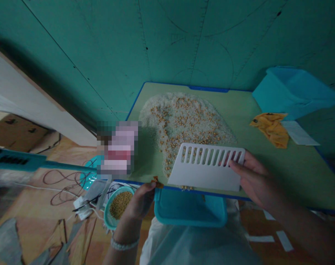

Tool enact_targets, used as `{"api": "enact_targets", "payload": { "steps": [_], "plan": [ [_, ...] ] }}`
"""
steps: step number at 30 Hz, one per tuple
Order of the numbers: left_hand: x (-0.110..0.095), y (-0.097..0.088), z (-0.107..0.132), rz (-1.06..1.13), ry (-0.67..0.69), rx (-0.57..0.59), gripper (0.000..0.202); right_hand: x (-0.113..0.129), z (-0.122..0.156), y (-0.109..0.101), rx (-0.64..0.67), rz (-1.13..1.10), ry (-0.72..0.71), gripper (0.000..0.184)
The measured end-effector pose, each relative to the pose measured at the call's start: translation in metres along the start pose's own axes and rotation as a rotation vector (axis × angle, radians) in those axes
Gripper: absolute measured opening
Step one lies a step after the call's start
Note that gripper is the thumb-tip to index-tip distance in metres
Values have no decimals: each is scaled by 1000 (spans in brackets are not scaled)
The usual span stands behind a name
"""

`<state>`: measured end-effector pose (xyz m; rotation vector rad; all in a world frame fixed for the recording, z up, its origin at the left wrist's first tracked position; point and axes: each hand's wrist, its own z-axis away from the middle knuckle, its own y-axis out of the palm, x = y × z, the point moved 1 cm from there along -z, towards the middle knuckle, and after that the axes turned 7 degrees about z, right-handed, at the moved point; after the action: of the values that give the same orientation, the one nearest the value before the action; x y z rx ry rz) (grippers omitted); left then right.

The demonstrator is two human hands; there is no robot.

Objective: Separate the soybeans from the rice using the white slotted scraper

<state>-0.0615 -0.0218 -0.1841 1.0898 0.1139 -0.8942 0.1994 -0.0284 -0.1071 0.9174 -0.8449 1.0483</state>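
My right hand (255,180) grips the right end of a white slotted plastic scraper (206,167), held with its lower edge near the front edge of a green tray-like table top (280,162). A heap of white rice mixed with yellowish beans (184,123) lies on that surface, just behind the scraper. A few beans sit at the front edge under the scraper. My left hand (142,200) holds the left rim of a teal rectangular container (189,209) kept below the table's front edge. A bracelet is on my left wrist.
A round teal bowl of yellowish beans (118,206) sits low at left, over a floor with cables. A blue plastic bin (294,90), an orange cloth (272,127) and a white paper (300,134) lie at the right. A pixelated patch covers the table's left edge. A green wall stands behind.
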Motion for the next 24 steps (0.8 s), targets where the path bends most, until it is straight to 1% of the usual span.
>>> {"api": "enact_targets", "payload": {
  "steps": [3,7,12,14,20,22,24],
  "plan": [
    [0,0,1,-2,1,-8,15,-2,1,-1,5,6,-4,26],
    [-2,1,1,-12,-13,-18,14,-2,3,-1,14,17,14,20],
    [-3,3,1,-16,-18,-7,10,-1,6,2,53,18,17,23],
    [-3,4,1,-20,-18,-3,11,-1,7,1,48,24,10,23],
    [-2,4,0,-20,7,-21,20,-9,5,-5,35,58,-38,24],
    [-1,3,0,-23,-1,-29,23,-12,2,-4,33,64,-75,23],
    [-1,1,0,-27,-10,-42,20,-16,-3,1,38,72,-137,21]
  ]
}}
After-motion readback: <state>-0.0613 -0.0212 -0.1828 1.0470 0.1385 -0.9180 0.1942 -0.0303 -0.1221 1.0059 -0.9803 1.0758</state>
